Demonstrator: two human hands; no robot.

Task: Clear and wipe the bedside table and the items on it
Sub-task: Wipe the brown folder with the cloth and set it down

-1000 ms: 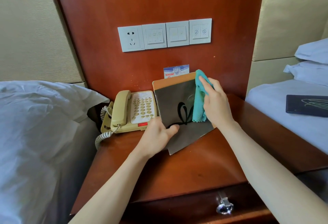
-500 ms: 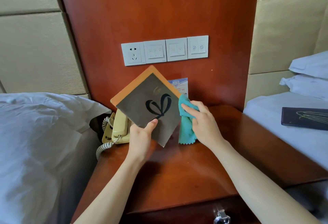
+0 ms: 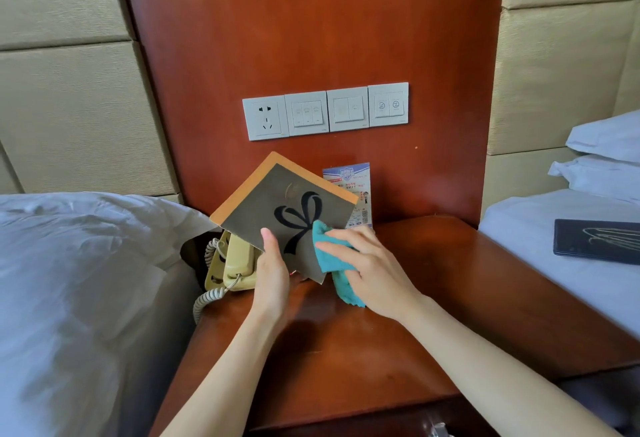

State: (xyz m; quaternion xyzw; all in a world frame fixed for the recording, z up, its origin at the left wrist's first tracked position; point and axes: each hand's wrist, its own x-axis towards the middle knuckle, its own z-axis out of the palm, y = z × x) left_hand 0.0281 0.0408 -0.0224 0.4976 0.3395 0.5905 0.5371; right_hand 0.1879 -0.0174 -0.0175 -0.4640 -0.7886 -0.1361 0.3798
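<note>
A square grey card with an orange edge and a black ribbon design (image 3: 277, 201) is held tilted above the wooden bedside table (image 3: 450, 298). My left hand (image 3: 273, 270) grips its lower left edge, thumb on the front. My right hand (image 3: 370, 270) presses a teal cloth (image 3: 332, 263) against the card's lower right corner. A beige corded phone (image 3: 235, 260) sits on the table behind the card, mostly hidden. A small printed leaflet (image 3: 356, 194) leans against the wooden back panel.
Beds with white linen flank the table on the left (image 3: 86, 280) and right (image 3: 554, 228). A dark folder (image 3: 595, 241) lies on the right bed. A socket and switch panels (image 3: 325, 111) are on the wall. A drawer handle (image 3: 438, 429) shows at the bottom.
The card was lifted off the table and turned corner-up. My right hand with the cloth has moved from the card's top right edge down to its lower right corner.
</note>
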